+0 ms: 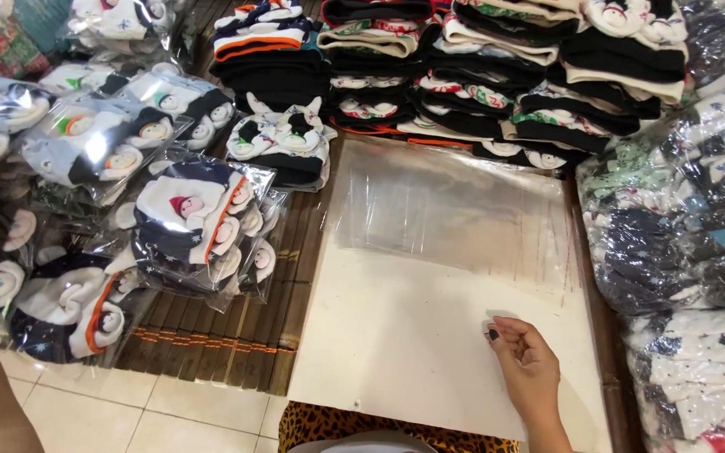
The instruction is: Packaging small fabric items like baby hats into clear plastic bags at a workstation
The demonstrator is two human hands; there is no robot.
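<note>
Hands [526, 365] just below plastic bags [455, 210]

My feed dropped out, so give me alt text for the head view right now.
The right hand, fingers curled, rests on a white board just below a flat clear plastic bag. Stacks of folded knit hats lie behind the board, and bagged hats are piled to the left. The left hand is out of view.

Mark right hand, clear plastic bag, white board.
right hand [529, 369]: head view, middle of the hand, fingers curled on the board.
clear plastic bag [455, 210]: head view, centre of the flat sheet.
white board [396, 335]: head view, bare patch left of the hand.
</note>
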